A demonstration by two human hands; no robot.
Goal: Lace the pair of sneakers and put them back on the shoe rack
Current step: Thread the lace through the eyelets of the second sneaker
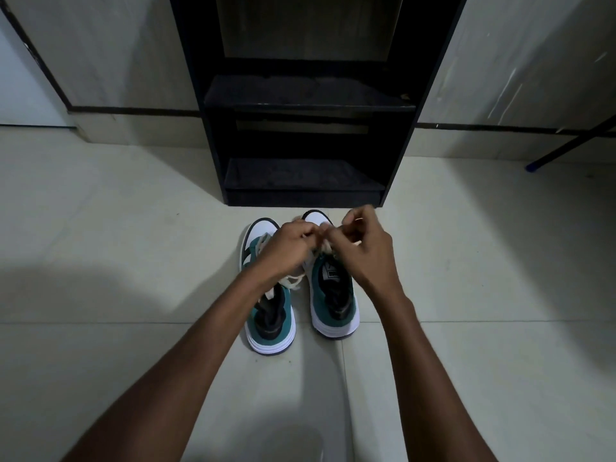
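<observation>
Teal-and-white sneakers [301, 285] side by side on pale floor tiles [133, 245], cream lace [325, 248] pinched between fingers of left hand [288, 246] and right hand [361, 248].

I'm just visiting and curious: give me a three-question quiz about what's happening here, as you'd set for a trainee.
1. True or false: both sneakers already sit on the shoe rack.
2. Which sneaker's lace are the left hand and right hand working on?
A. the left sneaker
B. the right sneaker
C. neither
3. Fill in: the sneakers' toes point toward the ____.

Key
1. False: both stand on the tiled floor in front of the rack.
2. B: the fingers meet over its lace.
3. Rack.
</observation>
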